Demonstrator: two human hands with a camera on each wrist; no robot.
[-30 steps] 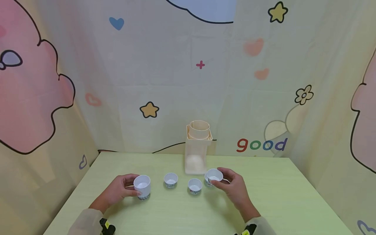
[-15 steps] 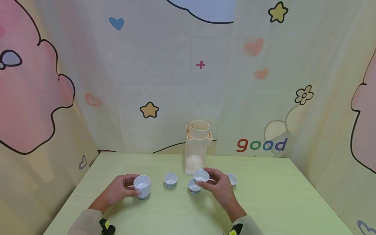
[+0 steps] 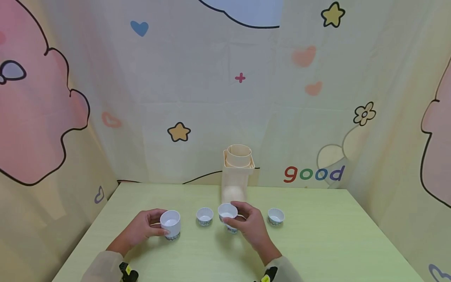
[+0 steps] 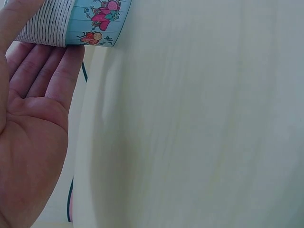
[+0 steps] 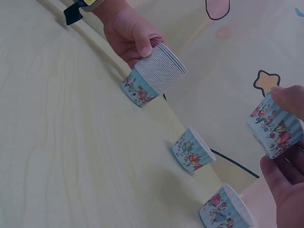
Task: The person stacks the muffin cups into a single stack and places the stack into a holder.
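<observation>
My left hand [image 3: 149, 225] grips a nested stack of paper cups [image 3: 170, 223] standing on the table; the left wrist view shows the lowest one's blue side with printed flowers. Between thumb and fingers of my right hand [image 3: 251, 225] is one small paper cup [image 5: 278, 124], held above the table with its mouth upward. A paper cup [image 3: 232, 229] stands partly hidden behind that held cup in the head view. Just right of the stack stands another paper cup [image 3: 204, 216]. Farther right, beyond my right hand, is a third standing paper cup [image 3: 276, 216].
A cream plastic holder [image 3: 235, 184] with a round tube [image 3: 239, 155] in its top stands at the back of the pale table [image 3: 334, 243], behind the held cup. A printed curtain [image 3: 197, 70] hangs behind the table.
My right hand has carried its cup leftward, away from the rightmost standing cup to over the middle one. The left hand and its stack have stayed put.
</observation>
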